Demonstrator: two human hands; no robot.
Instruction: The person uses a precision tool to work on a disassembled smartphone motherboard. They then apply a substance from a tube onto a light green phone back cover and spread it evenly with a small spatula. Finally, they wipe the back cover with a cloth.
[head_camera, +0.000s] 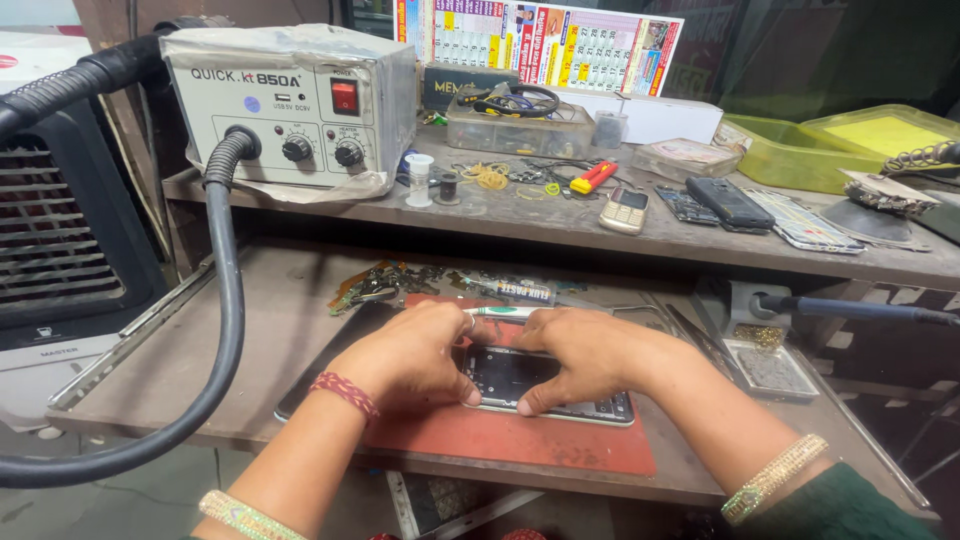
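Opened phone (540, 385) lying flat on red mat (520, 440), lower shelf of bench, centre. Back off; dark inner boards and metal frame showing, pale rim along near edge. Much of upper part hidden under hands.

Left hand (410, 355) on phone's left end, fingers curled down, thumb pressed at near-left edge. Ring on one finger, red thread at wrist, bangle further down arm. Right hand (585, 355) on phone's top and middle, fingers bent, thumb tip on near edge. Thumbs close together, both hands pressing on phone rather than closed around it. Gold bangle at right wrist, green sleeve.

Just behind fingers: syringe (505, 312) lying crosswise on mat. Behind that, tube (520, 292) and loose scrap parts. Right of mat: soldering iron (850, 310) in stand, tray (765, 370) of small bits below it.

Upper shelf: hot-air station (290, 110) at left, plastic-wrapped, red switch, two knobs, black hose (225, 330) looping down across left of lower shelf. Further right: clear box of parts, red cutter (592, 178), small keypad phone (625, 210), dark handsets (728, 202), green trays (800, 155). Calendar (540, 40) on back wall.
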